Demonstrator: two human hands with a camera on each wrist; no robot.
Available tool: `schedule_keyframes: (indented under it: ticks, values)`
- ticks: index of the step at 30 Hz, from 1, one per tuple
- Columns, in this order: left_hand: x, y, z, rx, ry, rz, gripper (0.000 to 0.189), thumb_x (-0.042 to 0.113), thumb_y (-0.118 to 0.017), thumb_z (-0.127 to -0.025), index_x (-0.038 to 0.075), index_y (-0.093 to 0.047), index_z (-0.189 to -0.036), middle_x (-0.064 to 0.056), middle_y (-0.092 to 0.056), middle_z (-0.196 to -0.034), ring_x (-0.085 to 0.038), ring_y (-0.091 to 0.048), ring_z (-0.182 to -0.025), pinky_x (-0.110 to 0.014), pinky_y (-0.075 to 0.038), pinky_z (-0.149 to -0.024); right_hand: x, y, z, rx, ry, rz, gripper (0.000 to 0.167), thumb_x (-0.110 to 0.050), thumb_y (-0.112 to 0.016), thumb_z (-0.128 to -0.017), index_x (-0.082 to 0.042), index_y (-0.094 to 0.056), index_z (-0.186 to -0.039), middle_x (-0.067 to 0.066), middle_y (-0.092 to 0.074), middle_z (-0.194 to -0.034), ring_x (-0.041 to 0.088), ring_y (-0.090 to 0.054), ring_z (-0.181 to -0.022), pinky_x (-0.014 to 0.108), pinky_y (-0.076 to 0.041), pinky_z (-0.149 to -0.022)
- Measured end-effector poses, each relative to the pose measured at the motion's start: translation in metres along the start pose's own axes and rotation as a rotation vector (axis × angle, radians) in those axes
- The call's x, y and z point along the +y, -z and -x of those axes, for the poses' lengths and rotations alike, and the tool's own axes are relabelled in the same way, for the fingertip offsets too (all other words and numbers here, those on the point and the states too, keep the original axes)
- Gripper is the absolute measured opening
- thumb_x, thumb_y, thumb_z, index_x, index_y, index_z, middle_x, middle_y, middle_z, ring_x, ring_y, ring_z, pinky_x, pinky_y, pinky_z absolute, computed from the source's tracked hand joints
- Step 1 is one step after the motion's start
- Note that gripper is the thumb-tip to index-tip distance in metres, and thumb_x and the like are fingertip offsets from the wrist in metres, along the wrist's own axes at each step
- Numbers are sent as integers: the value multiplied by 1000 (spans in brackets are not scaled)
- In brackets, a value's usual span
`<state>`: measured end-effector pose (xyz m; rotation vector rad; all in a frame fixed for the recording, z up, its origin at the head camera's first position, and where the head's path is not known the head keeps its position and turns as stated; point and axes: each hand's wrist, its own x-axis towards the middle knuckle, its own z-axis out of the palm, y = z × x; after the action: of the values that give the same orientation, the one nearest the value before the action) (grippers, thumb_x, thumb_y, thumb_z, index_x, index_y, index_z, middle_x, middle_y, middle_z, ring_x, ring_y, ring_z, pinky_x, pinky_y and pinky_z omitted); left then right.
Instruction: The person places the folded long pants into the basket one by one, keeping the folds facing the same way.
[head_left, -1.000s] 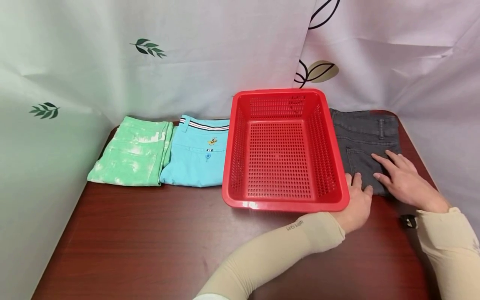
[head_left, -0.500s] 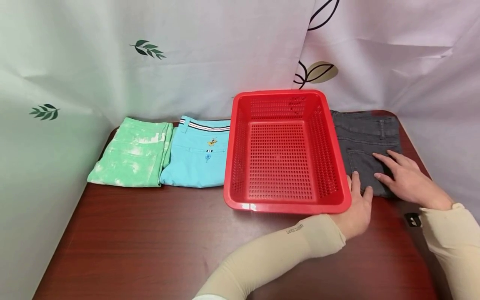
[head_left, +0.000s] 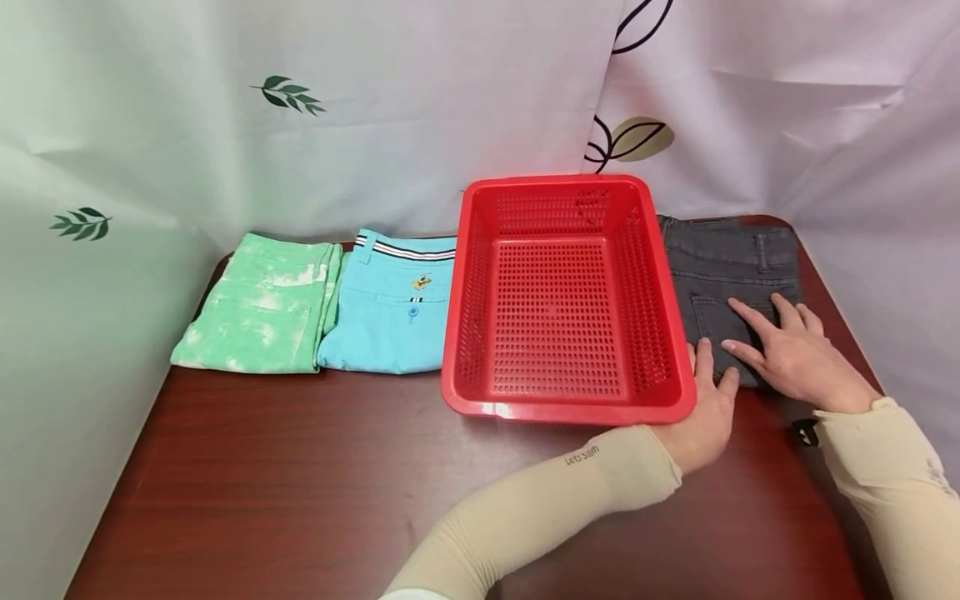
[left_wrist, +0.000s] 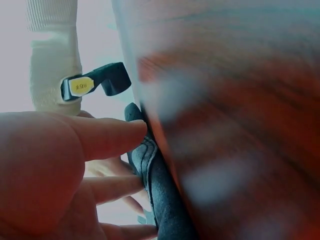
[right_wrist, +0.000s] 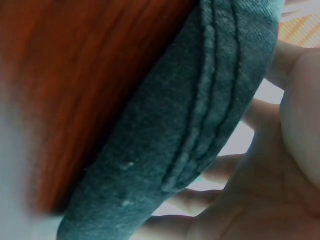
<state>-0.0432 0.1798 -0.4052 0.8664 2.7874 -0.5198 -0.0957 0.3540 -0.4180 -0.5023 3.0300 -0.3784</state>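
Folded dark grey jeans (head_left: 716, 258) lie at the right end of the table, their left part hidden by the red basket. My left hand (head_left: 703, 422) reaches past the basket's front right corner, its spread fingertips on the near edge of the jeans. My right hand (head_left: 798, 358) rests on the jeans' near right part, fingers spread and fairly straight beside the back pocket. In the left wrist view, the thumb and fingers touch the stitched edge of the jeans (left_wrist: 162, 200). The right wrist view has the jeans' fold (right_wrist: 165, 135) close up, with the right palm (right_wrist: 250, 195) beside it.
A red perforated basket (head_left: 570, 412) stands left of the jeans. Further left are folded light blue trousers (head_left: 393, 333) and folded green-and-white trousers (head_left: 255, 317). White curtains (head_left: 420, 108) enclose the dark wooden table (head_left: 300, 483) at the back and sides.
My right hand has slid slightly left over the jeans. The left hand stays at their near edge. The head view has shifted a little; basket and trousers keep their places.
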Motion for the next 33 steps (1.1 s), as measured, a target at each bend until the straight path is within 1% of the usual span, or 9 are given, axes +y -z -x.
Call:
schedule_keyframes:
  ticks: [3,8,14,19,20,24,26,29,33]
  values:
    - [-4,-1,2,36,-12,5,59,53,-47,-101,43,-30,-156,-4,-23,-164,-25,-25,-147,-43,-21,-119,1,-2,1,6,16,-2,62,-36,-54,-104,3,-36,-149,53,-38,-130,65,-26,-129,70,-10,-112]
    - [-5,2,2,13,-12,61,59,55,-50,-99,47,-31,-155,-1,-21,-164,-21,-23,-147,-40,-21,-118,2,-2,5,12,27,0,62,-34,-56,-104,3,-37,-149,51,-38,-132,65,-26,-129,70,-10,-113]
    - [-9,1,4,75,-40,51,55,53,-50,-100,45,-38,-152,-1,-29,-161,-22,-29,-143,-40,-24,-116,3,-4,10,3,-4,-6,63,-35,-55,-104,1,-34,-151,53,-33,-135,65,-23,-131,70,-7,-114]
    - [-10,0,5,89,-54,38,55,53,-49,-100,44,-39,-152,0,-30,-161,-22,-30,-142,-39,-26,-116,3,-6,14,59,36,10,59,-31,-58,-103,2,-39,-148,50,-39,-130,63,-27,-128,70,-12,-113]
    - [-10,0,5,90,-55,39,54,53,-49,-100,44,-39,-152,0,-30,-161,-22,-31,-142,-38,-26,-115,2,-7,15,82,52,17,58,-30,-59,-102,3,-41,-146,49,-42,-127,63,-29,-127,70,-15,-111]
    - [-9,1,6,72,-58,35,53,51,-50,-100,46,-38,-152,1,-29,-161,-22,-30,-142,-37,-27,-115,2,-9,19,135,79,45,55,-29,-60,-102,3,-43,-143,48,-48,-119,63,-32,-124,72,-22,-107]
    - [-8,2,8,65,-72,11,54,51,-49,-101,45,-37,-153,0,-29,-162,-23,-30,-142,-38,-27,-115,2,-9,20,143,78,47,54,-29,-60,-101,3,-44,-142,48,-49,-117,63,-33,-123,72,-22,-106]
    - [-7,1,11,71,-96,-43,57,52,-48,-101,42,-34,-155,-2,-29,-162,-25,-32,-142,-40,-28,-115,2,-10,23,130,59,40,55,-31,-60,-102,3,-44,-142,49,-47,-120,63,-32,-123,72,-21,-106]
    - [-6,-1,15,111,-107,-85,61,54,-49,-100,38,-34,-156,-5,-31,-161,-29,-35,-141,-44,-30,-115,1,-9,23,132,50,18,55,-31,-60,-101,3,-46,-141,50,-45,-124,63,-32,-124,72,-19,-108]
